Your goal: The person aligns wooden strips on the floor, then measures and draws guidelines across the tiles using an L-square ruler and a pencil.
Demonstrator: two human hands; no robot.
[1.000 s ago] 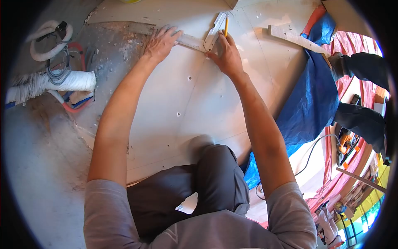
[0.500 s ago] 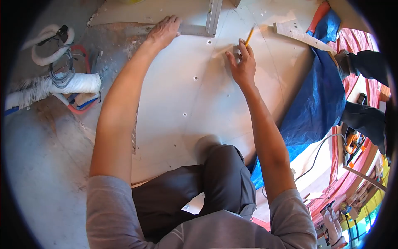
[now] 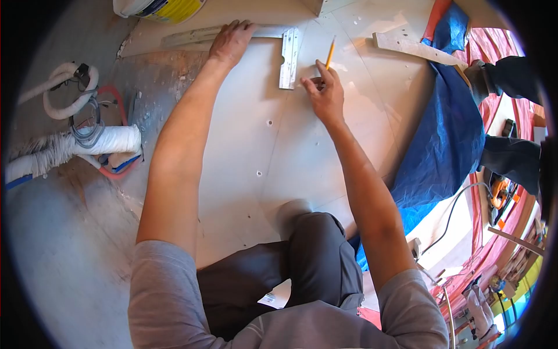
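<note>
A metal square (image 3: 289, 58) lies on the pale board (image 3: 232, 134), its long blade running left under my left hand (image 3: 231, 43) and its short arm pointing toward me. The fingers of my left hand are wrapped over the long blade. My right hand (image 3: 326, 96) is just right of the short arm, apart from it, and holds a yellow pencil (image 3: 330, 53) between its fingers, tip pointing away from me. Pencil lines and several small holes mark the board.
A bucket (image 3: 165, 8) stands at the top left. White-wrapped pipes (image 3: 107, 141) and hoses lie left. A wooden strip (image 3: 415, 49) and blue tarp (image 3: 439, 139) are on the right, beside another person's dark-clad legs (image 3: 511, 154). An orange tool (image 3: 500, 193) lies farther right.
The square has been flipped over, so its short arm now points toward me. My right hand moved away from it, then back beside it with the pencil. More of the bucket shows.
</note>
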